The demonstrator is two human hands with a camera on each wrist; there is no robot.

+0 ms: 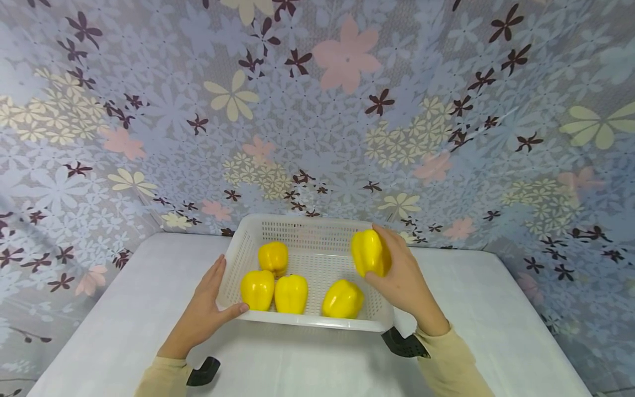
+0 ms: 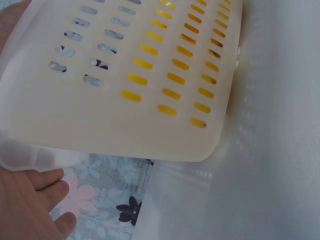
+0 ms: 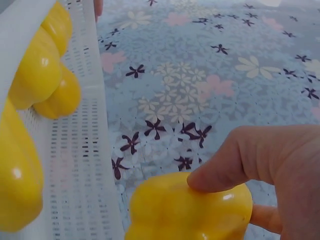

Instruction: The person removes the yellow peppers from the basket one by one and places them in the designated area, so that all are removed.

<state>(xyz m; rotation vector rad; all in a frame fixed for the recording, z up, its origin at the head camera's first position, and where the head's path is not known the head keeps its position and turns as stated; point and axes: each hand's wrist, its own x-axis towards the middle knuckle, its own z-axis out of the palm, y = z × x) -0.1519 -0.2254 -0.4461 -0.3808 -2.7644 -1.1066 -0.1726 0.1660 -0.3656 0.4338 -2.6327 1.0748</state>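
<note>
One yellow pepper (image 1: 368, 252) is gripped between thumb and fingers of the right hand (image 1: 405, 275), over the right end of the white basket (image 1: 307, 321), at centre-right of the frame; four other peppers (image 1: 291, 294) lie inside. I think this grip should be firm but gentle, because the glossy skin may slip, and the pepper should clear the rim. The left hand (image 1: 204, 317), fingers extended at the basket's left wall, thumb by the front rim, should steady it. The white worktop (image 1: 461, 298) fills the lower frame; flower-patterned fabric (image 1: 317, 138) rises behind.
</note>
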